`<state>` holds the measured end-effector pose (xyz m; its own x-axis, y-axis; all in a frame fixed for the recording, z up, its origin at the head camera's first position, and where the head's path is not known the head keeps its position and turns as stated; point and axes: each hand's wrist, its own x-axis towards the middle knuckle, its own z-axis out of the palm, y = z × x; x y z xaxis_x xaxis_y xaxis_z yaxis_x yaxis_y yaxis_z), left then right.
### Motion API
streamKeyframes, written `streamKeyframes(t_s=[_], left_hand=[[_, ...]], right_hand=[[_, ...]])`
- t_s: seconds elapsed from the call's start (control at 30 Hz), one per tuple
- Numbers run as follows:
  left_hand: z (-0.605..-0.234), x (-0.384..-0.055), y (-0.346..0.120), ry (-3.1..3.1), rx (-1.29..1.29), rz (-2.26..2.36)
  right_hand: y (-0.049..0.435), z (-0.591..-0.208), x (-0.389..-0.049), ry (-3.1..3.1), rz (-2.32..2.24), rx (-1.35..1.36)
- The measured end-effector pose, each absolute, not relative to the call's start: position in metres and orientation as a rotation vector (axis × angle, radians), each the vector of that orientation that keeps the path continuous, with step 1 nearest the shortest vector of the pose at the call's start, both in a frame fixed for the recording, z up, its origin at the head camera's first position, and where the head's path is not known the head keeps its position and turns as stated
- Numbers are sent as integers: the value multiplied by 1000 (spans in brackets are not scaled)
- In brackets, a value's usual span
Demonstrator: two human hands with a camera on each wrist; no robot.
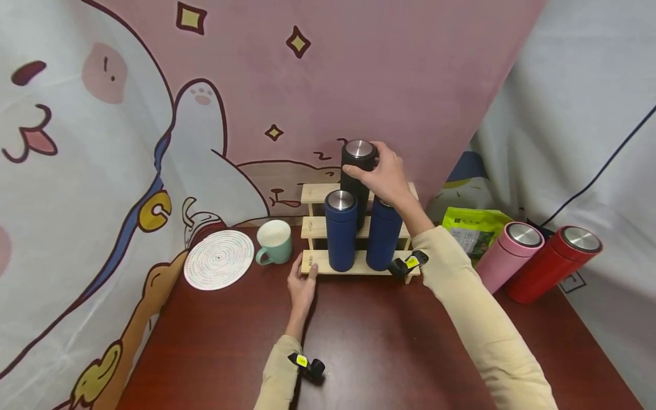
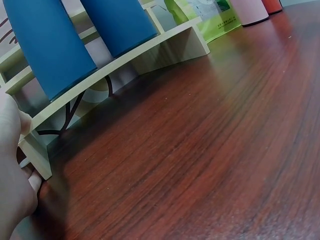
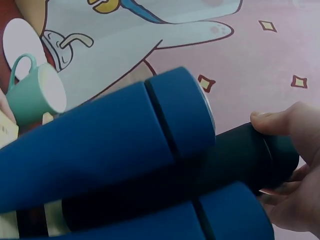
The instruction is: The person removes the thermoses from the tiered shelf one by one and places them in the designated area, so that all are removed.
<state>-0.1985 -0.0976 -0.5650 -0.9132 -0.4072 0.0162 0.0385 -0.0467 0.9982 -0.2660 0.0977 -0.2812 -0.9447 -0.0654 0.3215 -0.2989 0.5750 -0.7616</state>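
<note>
My right hand (image 1: 385, 177) grips a black thermos flask (image 1: 353, 185) near its steel-topped lid, thumb on one side and fingers round the other. The flask is upright, its base at the middle step of a three-step wooden rack (image 1: 314, 228). Two blue thermos flasks, a left one (image 1: 341, 233) and a right one (image 1: 381, 236), stand on the front step. From the right wrist view, the black flask (image 3: 230, 155) shows behind a blue flask (image 3: 110, 125). My left hand (image 1: 301, 287) holds the rack's front left end, with the thumb on the step (image 2: 120, 62).
Left of the rack stand a green mug (image 1: 277, 242) and a round woven mat (image 1: 218, 259) leaning by the wall cloth. To the right are a green pouch (image 1: 474, 230), a pink flask (image 1: 507, 256) and a red flask (image 1: 553, 265). The dark red table (image 1: 369, 336) extends in front.
</note>
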Motion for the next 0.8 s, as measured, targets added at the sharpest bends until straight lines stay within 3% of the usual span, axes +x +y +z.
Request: streamKeyframes(t_s=[0.37, 0.8], left_hand=[[-533, -183, -98, -1931, 297, -2044], [-532, -182, -98, -1941, 314, -2046]], right_hand=[[134, -290, -266, -2491, 1306, 238], [163, -298, -266, -2412, 1295, 145]])
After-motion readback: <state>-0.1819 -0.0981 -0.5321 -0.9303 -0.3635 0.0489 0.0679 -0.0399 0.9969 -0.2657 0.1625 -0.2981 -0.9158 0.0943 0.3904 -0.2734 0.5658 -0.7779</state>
